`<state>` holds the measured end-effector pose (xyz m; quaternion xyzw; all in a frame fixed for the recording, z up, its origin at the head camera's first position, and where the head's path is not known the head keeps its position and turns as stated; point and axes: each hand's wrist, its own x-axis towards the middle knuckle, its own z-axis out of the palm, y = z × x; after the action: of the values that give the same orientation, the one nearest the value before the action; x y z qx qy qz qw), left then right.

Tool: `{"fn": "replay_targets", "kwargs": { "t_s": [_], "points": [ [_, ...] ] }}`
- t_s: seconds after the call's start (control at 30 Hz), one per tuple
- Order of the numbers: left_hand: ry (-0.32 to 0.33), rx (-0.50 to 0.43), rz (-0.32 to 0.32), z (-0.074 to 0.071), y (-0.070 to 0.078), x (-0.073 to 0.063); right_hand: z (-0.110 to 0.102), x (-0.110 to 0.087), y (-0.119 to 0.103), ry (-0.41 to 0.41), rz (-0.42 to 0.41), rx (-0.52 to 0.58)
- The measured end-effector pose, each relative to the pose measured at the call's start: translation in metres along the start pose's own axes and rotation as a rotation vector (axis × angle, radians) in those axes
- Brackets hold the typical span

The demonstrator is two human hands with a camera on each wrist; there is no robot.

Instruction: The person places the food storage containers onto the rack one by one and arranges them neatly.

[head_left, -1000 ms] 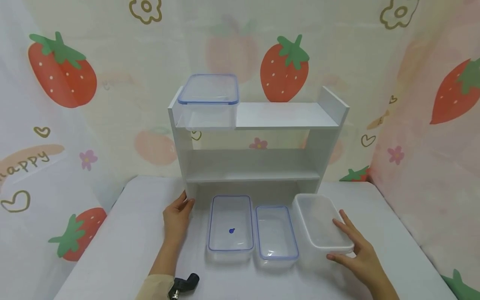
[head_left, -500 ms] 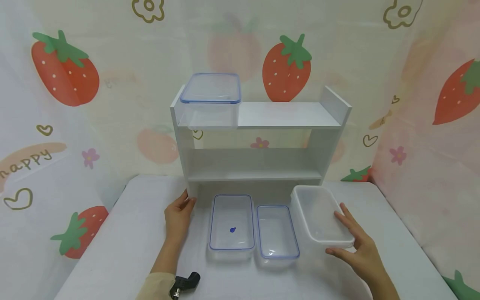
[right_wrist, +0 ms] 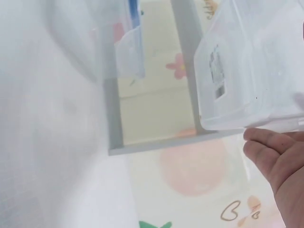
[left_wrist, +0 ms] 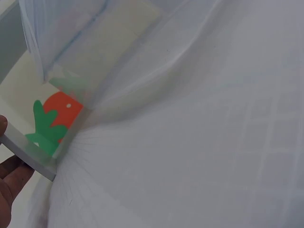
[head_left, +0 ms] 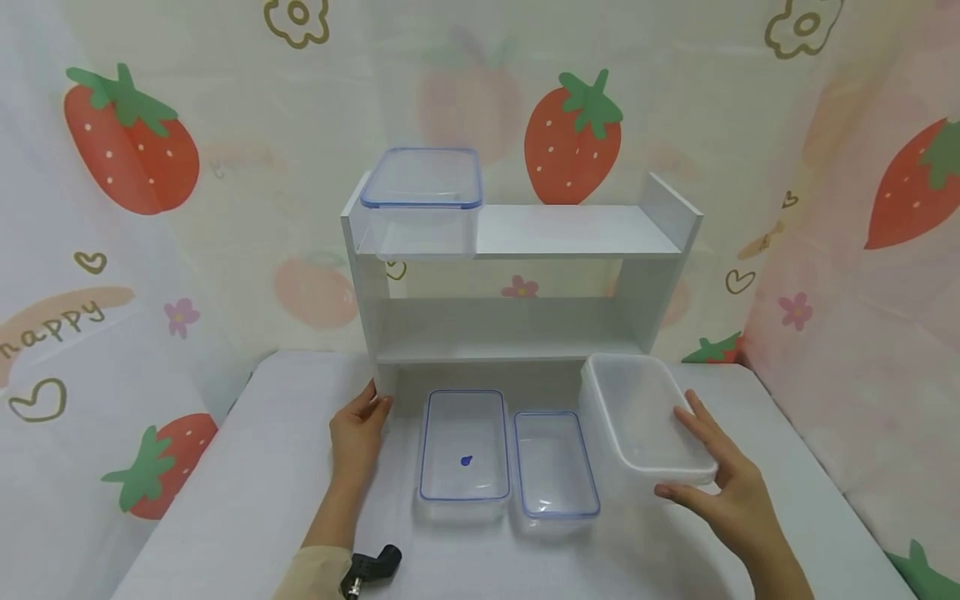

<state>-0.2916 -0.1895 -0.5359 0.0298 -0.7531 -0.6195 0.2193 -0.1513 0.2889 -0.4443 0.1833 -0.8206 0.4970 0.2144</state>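
My right hand [head_left: 731, 487] grips a clear plastic food container with a frosted white lid [head_left: 648, 417] by its near right corner. The container is tilted and raised off the table. In the right wrist view, its see-through wall [right_wrist: 237, 71] shows a printed label, and fingers [right_wrist: 266, 147] lie against it. My left hand [head_left: 357, 437] pinches the lower front edge of the left side panel of a white shelf [head_left: 510, 333]. The left wrist view has the thumb and fingers [left_wrist: 14, 180] on either side of that panel [left_wrist: 31, 159].
Two blue-rimmed clear containers, a larger one [head_left: 465, 433] and a smaller one [head_left: 555, 467], stand on the white table [head_left: 442, 567] before the shelf. Another blue-rimmed container [head_left: 423, 229] sits at the left of the top shelf. A strawberry-print curtain [head_left: 247, 167] hangs behind.
My right hand has raised the white-lidded container and carried it slightly forward, toward the shelf's right side. The left hand keeps its place on the shelf's side panel.
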Motion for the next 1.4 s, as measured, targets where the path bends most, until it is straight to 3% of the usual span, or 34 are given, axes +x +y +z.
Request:
{"fn": "replay_targets", "kwargs": {
  "t_s": [0.33, 0.7, 0.97, 1.2, 1.4],
  "points": [
    [0.009, 0.002, 0.009, 0.001, 0.0, 0.001, 0.006, 0.01, -0.023, 0.048, -0.021, 0.121],
    [0.01, 0.005, 0.019, 0.001, -0.003, 0.0, 0.005, 0.011, -0.033, 0.088, 0.042, 0.064],
    [0.022, 0.007, 0.022, 0.001, -0.001, 0.0, 0.002, 0.017, -0.042, 0.114, 0.027, 0.051],
    [0.027, 0.006, 0.021, 0.001, 0.0, 0.0, -0.004, 0.024, -0.052, 0.13, -0.026, 0.13],
    [0.011, 0.009, 0.0, 0.0, 0.001, -0.001, -0.009, 0.031, -0.063, 0.135, -0.043, 0.136]
  ]
}}
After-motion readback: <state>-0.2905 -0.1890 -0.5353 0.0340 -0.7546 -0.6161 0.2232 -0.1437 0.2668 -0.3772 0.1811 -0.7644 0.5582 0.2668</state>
